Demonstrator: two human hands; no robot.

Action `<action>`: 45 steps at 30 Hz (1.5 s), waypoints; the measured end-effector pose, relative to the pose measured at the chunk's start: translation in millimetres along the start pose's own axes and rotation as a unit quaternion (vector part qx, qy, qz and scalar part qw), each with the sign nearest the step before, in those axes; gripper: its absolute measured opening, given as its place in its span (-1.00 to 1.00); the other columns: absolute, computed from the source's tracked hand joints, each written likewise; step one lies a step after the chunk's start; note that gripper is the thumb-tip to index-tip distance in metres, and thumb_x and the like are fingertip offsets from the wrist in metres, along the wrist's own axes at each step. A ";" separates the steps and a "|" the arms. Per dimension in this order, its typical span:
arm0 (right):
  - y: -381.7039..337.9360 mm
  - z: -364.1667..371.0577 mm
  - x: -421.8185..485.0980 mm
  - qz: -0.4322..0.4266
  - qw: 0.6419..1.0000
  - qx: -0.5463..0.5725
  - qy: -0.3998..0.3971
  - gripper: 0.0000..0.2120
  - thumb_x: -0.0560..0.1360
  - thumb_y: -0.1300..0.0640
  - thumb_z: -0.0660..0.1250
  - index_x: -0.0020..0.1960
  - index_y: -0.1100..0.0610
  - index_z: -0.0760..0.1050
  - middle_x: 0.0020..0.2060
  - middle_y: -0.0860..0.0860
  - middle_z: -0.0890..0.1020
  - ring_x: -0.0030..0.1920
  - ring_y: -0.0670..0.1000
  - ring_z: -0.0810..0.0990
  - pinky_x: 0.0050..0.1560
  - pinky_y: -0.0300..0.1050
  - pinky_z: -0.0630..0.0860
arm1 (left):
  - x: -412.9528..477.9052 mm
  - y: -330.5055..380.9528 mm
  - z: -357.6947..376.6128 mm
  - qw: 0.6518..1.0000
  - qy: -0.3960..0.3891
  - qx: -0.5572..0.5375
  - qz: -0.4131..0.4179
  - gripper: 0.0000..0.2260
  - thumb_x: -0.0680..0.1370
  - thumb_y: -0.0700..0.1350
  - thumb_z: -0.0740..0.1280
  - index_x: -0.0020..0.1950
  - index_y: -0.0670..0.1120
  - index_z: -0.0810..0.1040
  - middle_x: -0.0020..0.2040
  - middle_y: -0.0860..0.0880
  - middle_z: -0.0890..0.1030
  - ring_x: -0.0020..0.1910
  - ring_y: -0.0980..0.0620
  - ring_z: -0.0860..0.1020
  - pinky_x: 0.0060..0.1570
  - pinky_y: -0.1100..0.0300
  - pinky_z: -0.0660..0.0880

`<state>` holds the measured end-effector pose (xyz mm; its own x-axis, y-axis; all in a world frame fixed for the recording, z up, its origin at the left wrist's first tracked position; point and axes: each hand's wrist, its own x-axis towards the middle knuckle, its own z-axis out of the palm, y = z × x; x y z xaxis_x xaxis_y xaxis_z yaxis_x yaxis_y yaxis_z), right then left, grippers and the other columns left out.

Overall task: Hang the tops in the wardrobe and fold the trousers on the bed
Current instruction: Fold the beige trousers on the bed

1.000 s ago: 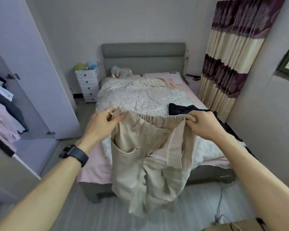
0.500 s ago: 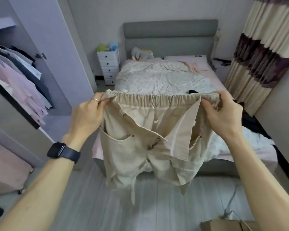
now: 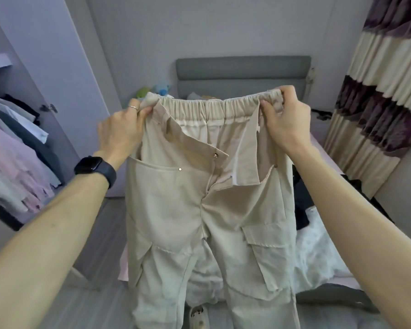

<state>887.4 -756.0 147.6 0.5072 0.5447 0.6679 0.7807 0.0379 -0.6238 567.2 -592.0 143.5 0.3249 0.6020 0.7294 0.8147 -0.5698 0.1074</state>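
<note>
**Item:** the trousers [image 3: 207,198], beige with cargo pockets. I hold them in the air between me and the bed [image 3: 242,70]; they are not yet laid on it.

**Grips:** my left grip [image 3: 121,131] is clenched on the left end of the elastic waistband, with the cloth bunched in it. My right grip [image 3: 285,122] pinches the right end, thumb in front and fingers over the top edge. Both are grasping the trousers; neither is free.

**Reason for the hold:** I take the waistband at its two ends and hold it high so that the legs hang down under their own weight and the front faces me. That lets me check how the garment lies before folding.

**Finding:** the fly is open and its flap is turned outward, with a snap showing. (The legs run out of view at the bottom, so I cannot tell whether they are twisted lower down.)

**Surroundings:**
- The wardrobe [image 3: 40,74] stands open to my left, with tops [image 3: 12,157] on its rail.
- A dark garment [image 3: 303,200] lies on the bed just beyond my right forearm.

**Judgement:** this looks like the start of the folding step. The next move calls for bringing the two waistband ends together, leg on leg, then lowering the trousers onto the bed.

**Risk:** the open flap may bunch inside the fold unless it is smoothed flat first.
</note>
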 end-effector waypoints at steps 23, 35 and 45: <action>435.3 458.2 -1.2 0.370 0.795 -0.209 -0.433 -0.55 0.61 -0.01 0.28 0.46 0.08 0.35 0.34 0.12 0.52 0.31 0.16 0.50 0.22 0.00 0.50 | 20.6 -121.0 625.1 0.818 -0.573 -0.030 -0.035 -0.50 0.65 0.00 0.17 0.60 0.05 0.17 0.52 -0.04 0.29 0.45 -0.09 0.33 0.25 0.01 0.45; 540.0 611.7 33.9 0.226 0.877 -0.131 -0.402 -0.56 0.61 0.25 0.18 0.47 0.02 0.40 0.47 0.02 0.39 0.38 0.09 0.47 0.33 -0.09 0.39 | 25.3 -90.1 843.7 0.843 -0.524 -0.002 0.123 -0.48 0.69 0.02 0.11 0.64 0.02 0.09 0.64 0.02 0.11 0.60 -0.01 0.08 0.53 0.04 0.10; 591.1 699.4 60.2 0.094 0.814 -0.213 -0.532 -0.70 0.59 -0.27 0.18 0.10 -0.08 0.49 0.14 -0.07 0.53 0.15 0.15 0.56 0.19 0.06 0.42 | 43.8 -154.2 906.0 0.906 -0.413 -0.010 0.090 -0.79 0.70 0.01 0.09 -0.04 -0.03 0.41 -0.20 0.01 0.64 -0.20 -0.11 0.59 -0.20 0.10 0.37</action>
<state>1124.1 -114.9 -464.8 0.2061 0.9334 -0.2937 0.8968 -0.3002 -0.3248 890.9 29.0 -453.2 0.7071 0.7069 -0.0171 0.7067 -0.7055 0.0541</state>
